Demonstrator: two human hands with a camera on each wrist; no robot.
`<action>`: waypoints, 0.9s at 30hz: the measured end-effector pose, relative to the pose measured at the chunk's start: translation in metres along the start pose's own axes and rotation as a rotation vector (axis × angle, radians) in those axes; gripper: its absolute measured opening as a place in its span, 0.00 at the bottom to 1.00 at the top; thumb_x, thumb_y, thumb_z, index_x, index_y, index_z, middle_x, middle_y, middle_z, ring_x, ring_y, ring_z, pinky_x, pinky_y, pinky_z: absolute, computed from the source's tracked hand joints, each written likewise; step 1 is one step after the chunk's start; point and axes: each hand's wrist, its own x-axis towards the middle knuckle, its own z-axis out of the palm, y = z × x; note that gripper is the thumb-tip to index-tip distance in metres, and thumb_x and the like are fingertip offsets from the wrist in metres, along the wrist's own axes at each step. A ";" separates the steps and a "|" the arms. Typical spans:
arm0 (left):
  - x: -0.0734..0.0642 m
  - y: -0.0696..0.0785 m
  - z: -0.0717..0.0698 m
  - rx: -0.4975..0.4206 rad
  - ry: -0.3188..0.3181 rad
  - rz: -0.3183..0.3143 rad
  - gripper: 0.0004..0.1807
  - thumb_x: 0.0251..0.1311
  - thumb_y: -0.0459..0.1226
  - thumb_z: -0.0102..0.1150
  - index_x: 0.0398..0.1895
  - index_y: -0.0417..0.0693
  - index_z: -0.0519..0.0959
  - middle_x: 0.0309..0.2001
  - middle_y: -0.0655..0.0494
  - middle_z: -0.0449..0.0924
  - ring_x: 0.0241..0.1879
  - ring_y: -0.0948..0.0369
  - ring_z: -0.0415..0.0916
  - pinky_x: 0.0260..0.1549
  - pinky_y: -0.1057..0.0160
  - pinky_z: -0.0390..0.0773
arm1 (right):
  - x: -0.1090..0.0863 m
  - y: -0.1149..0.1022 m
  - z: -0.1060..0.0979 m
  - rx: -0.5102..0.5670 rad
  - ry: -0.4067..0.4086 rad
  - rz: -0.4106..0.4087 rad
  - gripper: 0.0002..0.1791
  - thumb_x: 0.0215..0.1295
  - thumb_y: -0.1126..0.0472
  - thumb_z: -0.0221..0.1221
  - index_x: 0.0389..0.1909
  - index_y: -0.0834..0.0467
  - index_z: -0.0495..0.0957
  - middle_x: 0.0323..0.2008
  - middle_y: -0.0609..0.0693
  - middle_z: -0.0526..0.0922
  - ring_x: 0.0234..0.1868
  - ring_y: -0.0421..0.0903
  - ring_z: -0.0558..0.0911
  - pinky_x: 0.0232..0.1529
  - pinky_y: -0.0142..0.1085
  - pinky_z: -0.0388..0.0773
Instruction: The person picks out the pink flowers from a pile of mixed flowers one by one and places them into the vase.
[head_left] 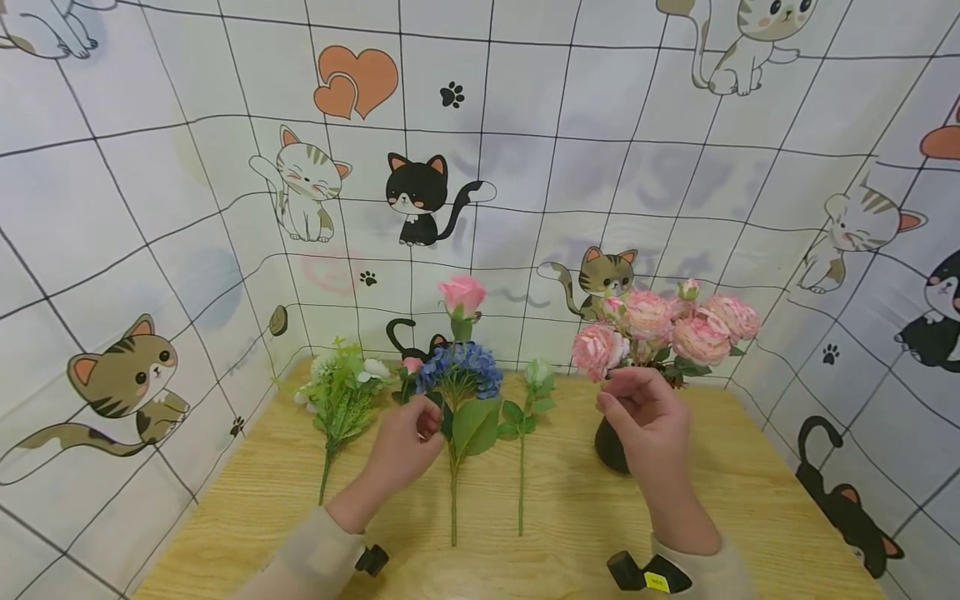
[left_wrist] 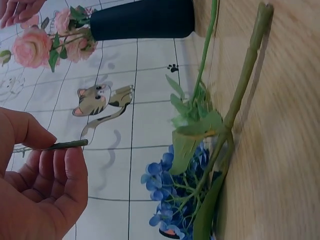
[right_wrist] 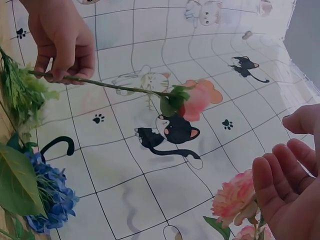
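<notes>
My left hand (head_left: 405,443) pinches a pink artificial rose (head_left: 461,294) near the lower end of its thin stem (left_wrist: 70,144), between thumb and fingers. The right wrist view shows the whole rose held up off the table, bloom (right_wrist: 197,104) toward the middle. Bent fingers and nothing in them: that is my right hand (head_left: 654,425), raised in front of the dark vase (head_left: 612,448). Several pink peonies (head_left: 701,337) stand in this vase, their blooms just behind the right fingertips. A blue hydrangea (head_left: 468,372) lies on the table beyond the left hand.
Left of the hydrangea lies a green bunch with white flowers (head_left: 341,396). A white rose (head_left: 537,375) on a slim stem lies between hydrangea and vase. The wooden table (head_left: 555,558) meets a cat-print cloth (head_left: 517,208) at the back and sides.
</notes>
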 end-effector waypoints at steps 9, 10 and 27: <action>-0.010 0.007 0.015 -0.054 -0.094 0.069 0.13 0.60 0.23 0.62 0.36 0.52 0.79 0.31 0.61 0.80 0.30 0.69 0.78 0.31 0.67 0.83 | -0.012 0.006 0.018 -0.220 -0.127 0.166 0.11 0.66 0.80 0.64 0.48 0.71 0.81 0.41 0.38 0.87 0.43 0.34 0.86 0.44 0.26 0.86; -0.011 0.008 0.016 -0.068 -0.108 0.076 0.13 0.60 0.23 0.62 0.36 0.51 0.79 0.31 0.61 0.80 0.30 0.69 0.78 0.31 0.67 0.84 | -0.013 0.008 0.020 -0.255 -0.144 0.194 0.11 0.66 0.78 0.65 0.48 0.71 0.82 0.41 0.37 0.86 0.43 0.33 0.86 0.44 0.26 0.86; -0.018 0.015 0.020 -0.132 -0.363 0.185 0.11 0.64 0.24 0.62 0.43 0.49 0.80 0.37 0.57 0.81 0.35 0.70 0.79 0.35 0.67 0.84 | -0.024 0.035 0.034 -0.280 -0.389 0.461 0.17 0.71 0.66 0.68 0.58 0.67 0.82 0.51 0.64 0.87 0.47 0.35 0.86 0.51 0.31 0.86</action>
